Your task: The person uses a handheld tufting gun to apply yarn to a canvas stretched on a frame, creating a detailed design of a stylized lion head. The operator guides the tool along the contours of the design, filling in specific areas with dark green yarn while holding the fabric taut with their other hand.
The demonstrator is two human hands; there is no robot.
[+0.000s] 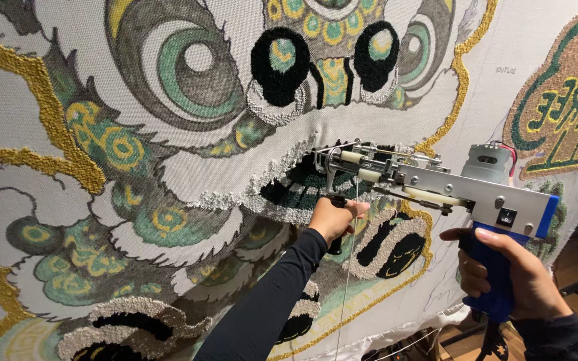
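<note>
Holding the blue-and-silver metal tufting gun point(436, 190) in both hands, I've got its long axis running almost level, from the blue pistol grip low on the right to the needle end on the left. My right hand point(510, 274) is clenched round that blue grip, thumb up near the black switch. My left hand point(337, 217), in a black sleeve, is closed on the small black front handle just under the needle mechanism, so it's the nearer hand to the work. The needle tip sits against the stretched pale tufting cloth with the lion-face design point(55, 40), right at the dark green and black patch inside the white-tufted mouth outline point(282, 197). A thin white yarn strand point(346, 287) hangs straight down past my left wrist. The cloth stands upright ahead of me, the gun pointing leftward into it.
</note>
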